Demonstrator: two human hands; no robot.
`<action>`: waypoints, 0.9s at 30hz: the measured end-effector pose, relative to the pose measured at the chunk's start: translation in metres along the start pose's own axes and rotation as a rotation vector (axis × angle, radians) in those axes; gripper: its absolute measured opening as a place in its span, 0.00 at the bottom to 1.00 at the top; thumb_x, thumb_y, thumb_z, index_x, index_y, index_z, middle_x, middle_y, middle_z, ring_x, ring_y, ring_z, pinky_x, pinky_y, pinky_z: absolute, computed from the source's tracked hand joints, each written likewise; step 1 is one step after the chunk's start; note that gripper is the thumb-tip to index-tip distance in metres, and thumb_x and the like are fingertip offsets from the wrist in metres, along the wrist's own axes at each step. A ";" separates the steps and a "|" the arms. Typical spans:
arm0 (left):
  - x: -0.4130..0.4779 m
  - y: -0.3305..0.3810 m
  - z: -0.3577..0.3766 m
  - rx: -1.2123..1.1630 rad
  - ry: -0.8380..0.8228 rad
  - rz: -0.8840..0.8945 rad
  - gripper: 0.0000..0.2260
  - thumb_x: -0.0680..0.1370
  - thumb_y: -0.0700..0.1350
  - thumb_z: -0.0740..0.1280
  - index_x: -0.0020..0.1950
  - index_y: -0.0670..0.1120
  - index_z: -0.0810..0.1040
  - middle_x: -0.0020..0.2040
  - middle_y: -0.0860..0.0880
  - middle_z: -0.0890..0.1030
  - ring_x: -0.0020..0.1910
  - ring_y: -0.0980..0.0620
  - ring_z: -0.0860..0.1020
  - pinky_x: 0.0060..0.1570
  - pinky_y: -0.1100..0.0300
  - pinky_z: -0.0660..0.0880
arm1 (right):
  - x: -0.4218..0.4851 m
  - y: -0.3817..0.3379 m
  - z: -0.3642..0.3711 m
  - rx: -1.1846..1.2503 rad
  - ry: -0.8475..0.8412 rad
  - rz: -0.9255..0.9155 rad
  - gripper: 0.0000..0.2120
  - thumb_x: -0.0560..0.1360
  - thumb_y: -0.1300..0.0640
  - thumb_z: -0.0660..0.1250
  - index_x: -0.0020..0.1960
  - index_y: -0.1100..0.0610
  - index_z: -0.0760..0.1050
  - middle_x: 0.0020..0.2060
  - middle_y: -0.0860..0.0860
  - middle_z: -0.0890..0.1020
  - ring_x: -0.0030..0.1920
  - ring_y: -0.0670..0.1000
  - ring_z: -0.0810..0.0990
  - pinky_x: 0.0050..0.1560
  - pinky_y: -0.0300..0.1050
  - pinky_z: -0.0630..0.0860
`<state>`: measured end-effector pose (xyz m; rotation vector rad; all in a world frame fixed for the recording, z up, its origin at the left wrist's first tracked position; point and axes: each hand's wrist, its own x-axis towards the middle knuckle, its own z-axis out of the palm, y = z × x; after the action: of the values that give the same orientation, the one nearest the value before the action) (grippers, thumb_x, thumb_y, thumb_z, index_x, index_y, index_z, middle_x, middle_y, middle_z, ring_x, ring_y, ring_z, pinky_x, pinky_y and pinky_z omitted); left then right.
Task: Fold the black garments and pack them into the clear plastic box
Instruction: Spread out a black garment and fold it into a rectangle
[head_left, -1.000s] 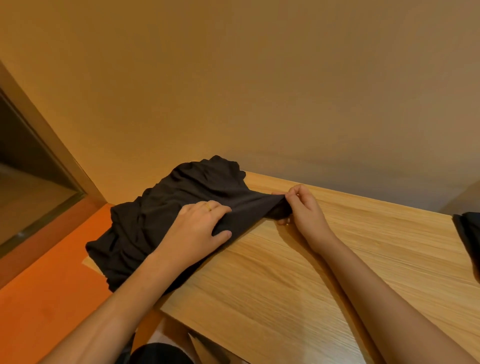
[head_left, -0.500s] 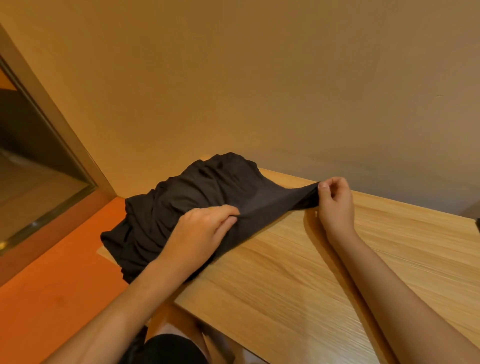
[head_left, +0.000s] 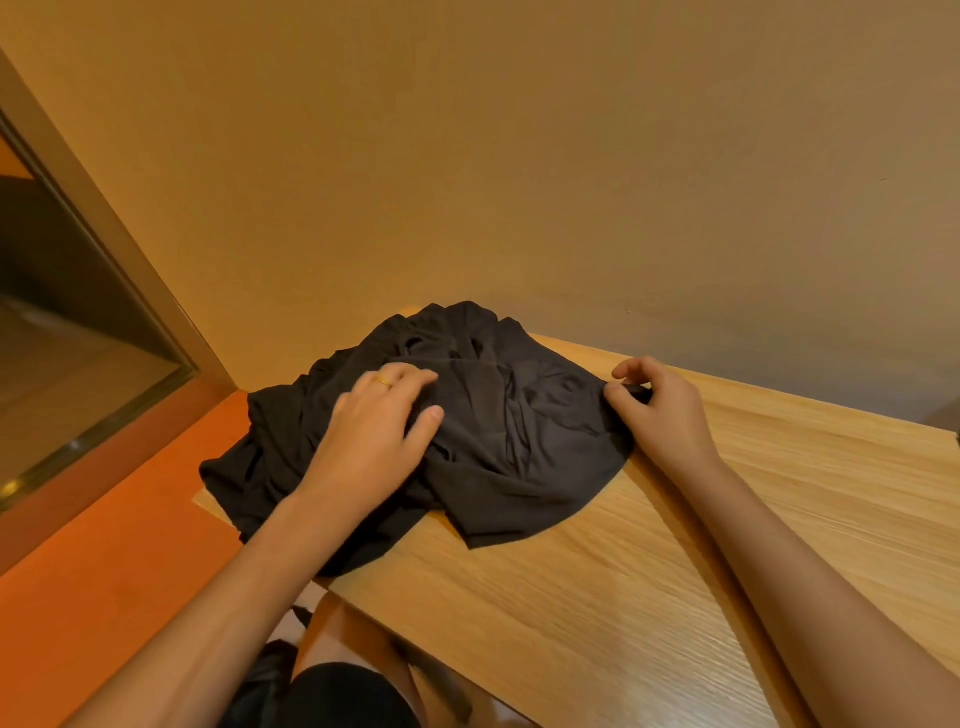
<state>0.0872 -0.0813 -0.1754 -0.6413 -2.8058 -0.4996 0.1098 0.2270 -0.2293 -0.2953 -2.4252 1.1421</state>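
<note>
A crumpled black garment (head_left: 498, 431) lies on the left end of the wooden table (head_left: 675, 571), partly hanging over its left edge. My left hand (head_left: 379, 431) rests on top of the garment's middle, fingers loosely curved into the fabric, a gold ring on one finger. My right hand (head_left: 660, 410) pinches the garment's right corner between thumb and fingers, just above the tabletop. The clear plastic box is not in view.
A plain wall rises right behind the table. An orange ledge (head_left: 104, 545) and a dark window frame (head_left: 119, 291) lie to the left. My knee in dark shorts (head_left: 337, 696) shows below the table's near edge.
The garment has been spread wider across the table toward the right. My right hand has drawn its corner rightward and down to the table, and my left hand shifted up onto the fabric.
</note>
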 end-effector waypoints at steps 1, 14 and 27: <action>0.002 -0.003 0.001 0.022 -0.038 -0.061 0.23 0.83 0.56 0.61 0.76 0.51 0.68 0.72 0.52 0.70 0.71 0.49 0.67 0.68 0.48 0.65 | 0.000 0.001 0.001 -0.032 -0.009 -0.008 0.03 0.77 0.54 0.69 0.51 0.51 0.78 0.46 0.47 0.81 0.48 0.48 0.79 0.49 0.51 0.78; -0.008 0.017 0.027 -0.296 0.179 0.070 0.05 0.80 0.47 0.69 0.53 0.51 0.85 0.49 0.59 0.79 0.51 0.57 0.78 0.51 0.50 0.76 | -0.005 0.007 0.000 0.000 0.034 -0.061 0.04 0.78 0.57 0.67 0.47 0.52 0.81 0.45 0.44 0.82 0.49 0.46 0.78 0.49 0.44 0.74; -0.029 0.057 0.036 -0.524 -0.358 0.143 0.02 0.78 0.55 0.70 0.49 0.59 0.82 0.65 0.68 0.71 0.66 0.64 0.71 0.64 0.60 0.69 | -0.006 0.008 -0.009 0.401 0.340 0.208 0.17 0.73 0.56 0.61 0.38 0.71 0.70 0.36 0.69 0.74 0.35 0.53 0.69 0.35 0.52 0.66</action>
<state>0.1337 -0.0307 -0.2005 -1.1218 -2.9213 -1.2186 0.1198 0.2358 -0.2325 -0.5680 -1.8573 1.4979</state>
